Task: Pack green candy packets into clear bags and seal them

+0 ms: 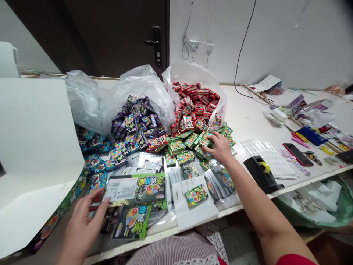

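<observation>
Green boxes [190, 141] lie in a loose heap at the middle of the counter [248, 117]. The heap is longer from left to right than from front to back, and the small flat boxes in it point every way, some face up and some on edge.

A big white board [35, 147] leans at the far left. Behind the heap, one clear plastic bag [190, 71] stands open and holds red boxes [197, 101]. A second bag [138, 84] beside it spills purple boxes [135, 125] toward the front. Blue boxes [93, 147] are strewn left of those, loose on the counter.

Nearer the front edge lie clear sleeves [220, 180], one of them holding a single green box [195, 195] that sits tilted. A printed card [136, 189] rests beside them, its long side running left to right.

The right hand [220, 147] reaches across onto the right end of the green heap, palm down and fingers bent onto the boxes. Whether its grip has closed on one cannot be told. The left hand [85, 221] lies flat at the left end of the card, its grip wide and holding nothing.

A black tape dispenser [261, 173] stands right of the arm, with a phone [297, 154] further right.
</observation>
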`<action>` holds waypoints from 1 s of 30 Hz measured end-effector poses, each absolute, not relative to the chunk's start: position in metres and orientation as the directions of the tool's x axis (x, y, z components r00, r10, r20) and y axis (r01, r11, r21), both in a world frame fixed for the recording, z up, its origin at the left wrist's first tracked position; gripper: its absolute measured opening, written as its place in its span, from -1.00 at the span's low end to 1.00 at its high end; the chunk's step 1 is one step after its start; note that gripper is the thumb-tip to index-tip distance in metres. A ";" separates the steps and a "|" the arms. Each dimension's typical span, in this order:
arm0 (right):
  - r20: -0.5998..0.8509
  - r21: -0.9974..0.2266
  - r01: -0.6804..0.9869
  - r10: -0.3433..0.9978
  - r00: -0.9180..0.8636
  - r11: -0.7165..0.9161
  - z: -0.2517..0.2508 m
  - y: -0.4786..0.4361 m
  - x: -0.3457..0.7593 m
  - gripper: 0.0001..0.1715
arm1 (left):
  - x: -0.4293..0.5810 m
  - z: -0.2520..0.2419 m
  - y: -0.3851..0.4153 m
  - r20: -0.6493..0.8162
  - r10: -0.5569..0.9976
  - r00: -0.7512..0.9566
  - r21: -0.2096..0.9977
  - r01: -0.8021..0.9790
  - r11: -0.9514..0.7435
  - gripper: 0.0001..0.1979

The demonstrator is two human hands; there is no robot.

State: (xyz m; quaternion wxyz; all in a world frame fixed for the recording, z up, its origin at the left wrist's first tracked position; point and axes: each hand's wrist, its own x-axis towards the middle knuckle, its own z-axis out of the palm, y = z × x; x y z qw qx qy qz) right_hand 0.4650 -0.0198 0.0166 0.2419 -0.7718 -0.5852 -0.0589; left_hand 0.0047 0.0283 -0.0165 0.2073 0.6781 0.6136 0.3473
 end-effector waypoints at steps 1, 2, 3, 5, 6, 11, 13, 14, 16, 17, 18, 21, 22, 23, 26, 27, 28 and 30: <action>0.442 -0.308 0.945 0.863 0.243 -0.108 0.018 -0.026 0.459 -0.49 | 0.004 -0.012 0.027 0.280 0.958 0.059 0.639 0.733 -0.232 -0.66; 0.507 -0.310 0.951 0.846 0.165 0.001 0.020 -0.032 0.451 -0.51 | 0.007 -0.006 0.027 0.336 0.936 0.102 0.602 0.741 -0.297 -0.68; 0.558 -0.312 0.943 0.826 0.085 0.114 0.022 -0.038 0.441 -0.53 | 0.013 0.001 0.025 0.379 0.916 0.131 0.595 0.723 -0.350 -0.69; 0.612 -0.322 0.901 0.790 -0.038 0.292 0.026 -0.046 0.414 -0.52 | 0.032 0.016 0.022 0.406 0.898 0.173 0.661 0.622 -0.419 -0.72; 0.625 -0.331 0.876 0.777 -0.076 0.351 0.027 -0.049 0.398 -0.51 | 0.046 0.023 0.019 0.311 0.923 0.227 0.753 0.533 -0.385 -0.73; 0.620 -0.390 0.780 0.766 -0.170 0.489 0.024 -0.052 0.323 -0.41 | 0.112 0.035 0.001 -0.183 0.786 0.590 0.972 -0.010 0.234 -0.57; 0.618 -0.355 0.779 0.755 -0.219 0.517 0.022 -0.052 0.306 -0.37 | 0.123 0.031 -0.004 -0.228 0.776 0.589 0.920 -0.132 0.370 -0.57; 0.620 -0.322 0.788 0.746 -0.244 0.525 0.021 -0.052 0.301 -0.35 | 0.123 0.028 -0.006 -0.247 0.792 0.559 0.897 -0.178 0.406 -0.60; 0.615 -0.270 0.802 0.736 -0.283 0.533 0.021 -0.051 0.296 -0.31 | 0.117 0.024 -0.007 -0.283 0.815 0.506 0.871 -0.219 0.439 -0.63; 0.601 -0.259 0.804 0.741 -0.300 0.536 0.022 -0.051 0.295 -0.29 | 0.112 0.022 -0.008 -0.288 0.821 0.494 0.874 -0.216 0.436 -0.64; 0.579 -0.257 0.803 0.751 -0.318 0.538 0.024 -0.050 0.295 -0.28 | 0.107 0.020 -0.007 -0.279 0.826 0.489 0.886 -0.200 0.418 -0.63; 0.468 -0.269 0.802 0.800 -0.375 0.533 0.029 -0.048 0.291 -0.23 | 0.098 0.019 -0.007 -0.173 0.879 0.445 0.960 -0.121 0.251 -0.57; 0.433 -0.270 0.807 0.815 -0.385 0.525 0.032 -0.047 0.288 -0.20 | 0.098 0.019 -0.007 -0.133 0.895 0.426 0.980 -0.078 0.183 -0.55; 0.407 -0.269 0.810 0.824 -0.395 0.521 0.034 -0.046 0.284 -0.16 | 0.100 0.020 -0.008 -0.104 0.903 0.416 0.991 -0.035 0.130 -0.54; 0.415 -0.289 0.769 0.799 -0.436 0.570 0.042 -0.043 0.273 -0.09 | 0.106 0.020 -0.010 -0.112 0.883 0.456 0.992 0.006 0.123 -0.62; 0.429 -0.309 0.741 0.783 -0.451 0.596 0.044 -0.043 0.271 -0.09 | 0.108 0.019 -0.011 -0.129 0.873 0.470 0.985 -0.040 0.168 -0.68; 0.440 -0.340 0.717 0.777 -0.451 0.609 0.046 -0.042 0.271 -0.08 | 0.108 0.018 -0.011 -0.153 0.859 0.489 0.965 -0.112 0.236 -0.72; 0.429 -0.420 0.694 0.802 -0.415 0.584 0.048 -0.042 0.276 -0.03 | 0.106 0.017 -0.011 -0.202 0.810 0.551 0.877 -0.266 0.399 -0.72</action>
